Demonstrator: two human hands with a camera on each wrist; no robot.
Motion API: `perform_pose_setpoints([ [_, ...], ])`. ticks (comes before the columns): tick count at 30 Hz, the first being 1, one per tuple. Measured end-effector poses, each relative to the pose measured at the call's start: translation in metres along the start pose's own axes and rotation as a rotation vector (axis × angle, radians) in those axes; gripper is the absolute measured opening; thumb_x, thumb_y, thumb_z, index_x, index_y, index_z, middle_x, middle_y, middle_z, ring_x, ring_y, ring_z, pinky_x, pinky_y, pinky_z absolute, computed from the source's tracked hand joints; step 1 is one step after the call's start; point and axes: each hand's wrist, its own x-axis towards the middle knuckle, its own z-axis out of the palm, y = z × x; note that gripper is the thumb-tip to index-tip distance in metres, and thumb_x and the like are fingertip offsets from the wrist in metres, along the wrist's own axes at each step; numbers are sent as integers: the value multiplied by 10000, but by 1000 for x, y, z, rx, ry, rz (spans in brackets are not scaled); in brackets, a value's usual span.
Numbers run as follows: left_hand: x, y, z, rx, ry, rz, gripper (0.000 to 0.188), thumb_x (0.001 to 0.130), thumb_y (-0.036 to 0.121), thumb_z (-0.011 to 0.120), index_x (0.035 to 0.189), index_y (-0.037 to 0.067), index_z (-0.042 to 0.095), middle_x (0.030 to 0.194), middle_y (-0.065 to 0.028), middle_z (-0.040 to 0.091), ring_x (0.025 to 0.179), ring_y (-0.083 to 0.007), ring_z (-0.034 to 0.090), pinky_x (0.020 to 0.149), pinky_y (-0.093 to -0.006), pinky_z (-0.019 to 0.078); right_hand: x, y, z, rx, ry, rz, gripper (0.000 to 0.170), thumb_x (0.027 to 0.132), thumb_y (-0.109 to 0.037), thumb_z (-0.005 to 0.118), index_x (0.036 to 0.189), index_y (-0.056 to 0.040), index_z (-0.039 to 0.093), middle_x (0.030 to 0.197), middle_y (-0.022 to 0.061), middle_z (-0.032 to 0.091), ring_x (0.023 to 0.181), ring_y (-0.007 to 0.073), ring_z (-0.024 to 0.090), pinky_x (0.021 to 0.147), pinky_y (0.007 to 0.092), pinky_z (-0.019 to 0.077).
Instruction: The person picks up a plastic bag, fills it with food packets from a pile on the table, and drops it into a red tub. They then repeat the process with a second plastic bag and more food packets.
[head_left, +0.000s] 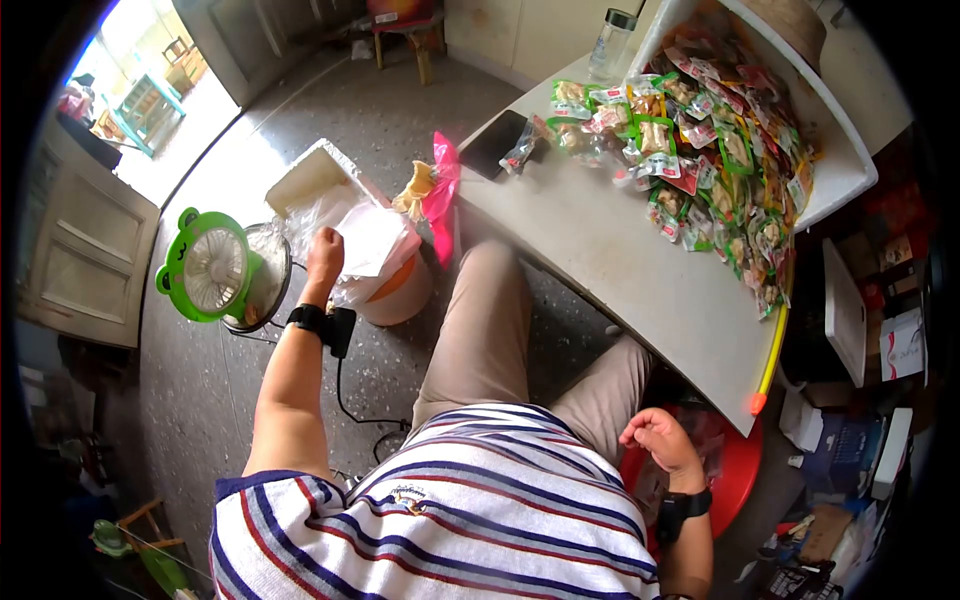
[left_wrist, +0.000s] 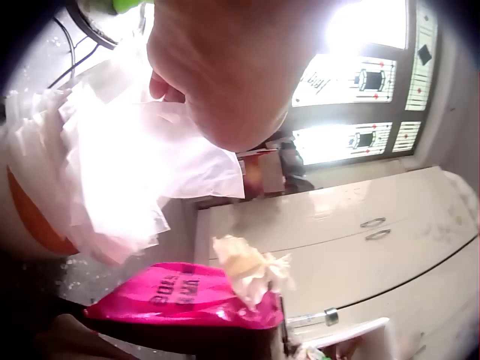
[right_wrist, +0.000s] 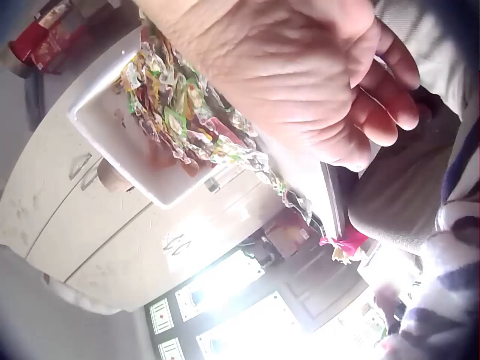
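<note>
My left hand (head_left: 325, 258) is over a stack of thin white bags (head_left: 372, 240) on a round bin at the left. In the left wrist view the curled fingers (left_wrist: 166, 90) pinch a white bag (left_wrist: 202, 161); the fingertips are partly hidden. Over a red basin (head_left: 738, 470), below the table's edge, hangs my right hand (head_left: 662, 440), fingers loosely curled, holding nothing. The right wrist view shows that palm (right_wrist: 300, 97) with relaxed fingers. Small sealed food packets (head_left: 700, 150) spill from a white foam box (head_left: 850, 170) onto the table (head_left: 640, 270).
Beside the bin stand a green frog-shaped fan (head_left: 212, 268), an open foam box (head_left: 310, 175) and a pink bag (head_left: 441, 195). A dark phone (head_left: 490, 147), a glass jar (head_left: 612, 45) and a yellow strip (head_left: 773, 360) lie or stand on the table. A black cable (head_left: 345, 395) crosses the floor.
</note>
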Motion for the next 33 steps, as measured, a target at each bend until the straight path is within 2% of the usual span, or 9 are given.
perform_pose_setpoints([
  [3,12,-1,-20,-229,-20,29,224,771,221,439,834,31,541,745,-158,565,694,-259,545,633,-337,411,21,-6,1,-31,37,-70,142,780,-82,519,894,-5,485,797,60,553,734,118,541,686,236,440],
  [6,-15,44,-64,-732,-166,107,183,792,155,440,778,-6,526,701,-32,534,625,-105,463,586,-233,386,43,-12,5,-49,40,-145,148,789,-95,524,900,-6,483,796,57,550,735,110,537,659,222,439],
  [9,-42,89,-90,-1253,-448,47,141,803,129,446,823,0,498,815,-98,554,761,-192,541,693,-293,441,66,-25,15,14,18,-224,184,806,-125,520,940,-13,464,829,57,543,740,110,536,632,212,434],
  [15,-85,177,-90,-1630,-910,155,92,823,104,412,800,38,471,935,-150,544,867,-295,547,752,-434,451,103,-49,34,90,65,-229,446,794,-213,540,1134,-12,333,980,73,499,839,142,525,677,247,443],
  [18,-108,217,-68,-1675,-1064,46,89,824,142,430,807,65,472,917,-127,541,890,-291,534,766,-441,437,121,-49,39,298,28,-263,613,773,-272,571,1205,-2,228,1000,94,485,805,139,530,637,244,448],
  [23,-108,245,-11,-1623,-1272,-5,74,807,112,425,821,54,467,828,-93,536,794,-239,542,703,-375,440,133,-53,27,621,21,-294,519,745,-139,571,1151,-20,270,725,51,514,591,124,520,497,218,429],
  [26,-103,247,20,-1492,-1187,-67,94,796,103,417,838,34,465,796,-86,528,749,-222,545,639,-339,446,128,-57,11,655,191,-362,452,729,-72,548,1109,-35,307,656,38,504,516,105,491,425,189,382],
  [30,-94,245,59,-1083,-978,-62,144,775,117,421,858,14,480,772,-96,531,678,-193,552,563,-297,449,143,-54,-22,309,488,-455,411,707,-60,545,1070,11,363,678,45,510,516,94,485,427,192,375],
  [33,-88,247,86,-590,-754,208,152,758,117,434,840,2,490,762,-113,536,652,-178,552,560,-289,441,155,-59,-34,101,599,-431,391,714,-48,526,1062,28,365,677,48,509,521,95,487,428,197,375],
])
